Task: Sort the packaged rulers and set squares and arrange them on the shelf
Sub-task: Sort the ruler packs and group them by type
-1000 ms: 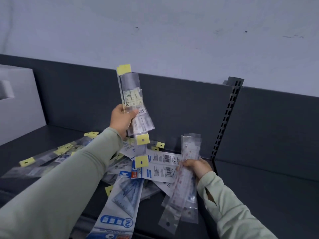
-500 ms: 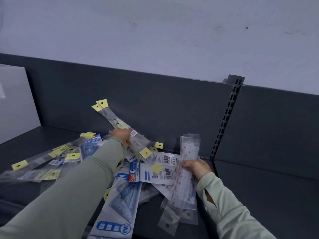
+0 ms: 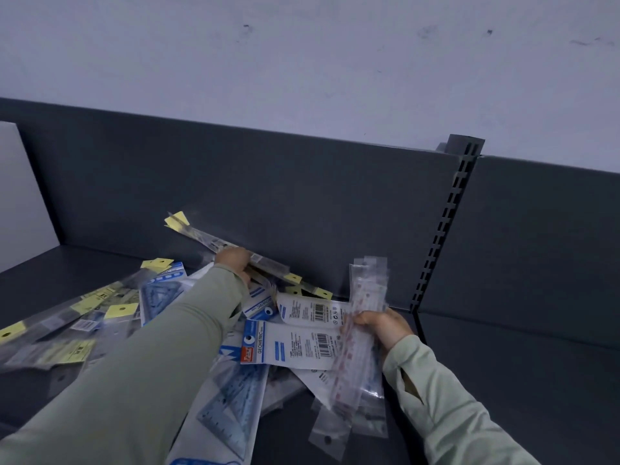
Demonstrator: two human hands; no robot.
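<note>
Yellow-tabbed rulers [image 3: 201, 234] gripped by left hand [image 3: 235, 261], clear ruler packs [image 3: 364, 297] clutched in right hand [image 3: 382, 327]

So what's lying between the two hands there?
In the head view, white barcoded packets and a few yellow-tagged ruler ends lie between the left hand and right hand.

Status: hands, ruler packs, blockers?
Left hand grips yellow-tabbed clear ruler packs at the dark grey shelf back. Right hand holds clear red-printed ruler packs. Unsorted white-and-blue set-square packs piled between.
</note>
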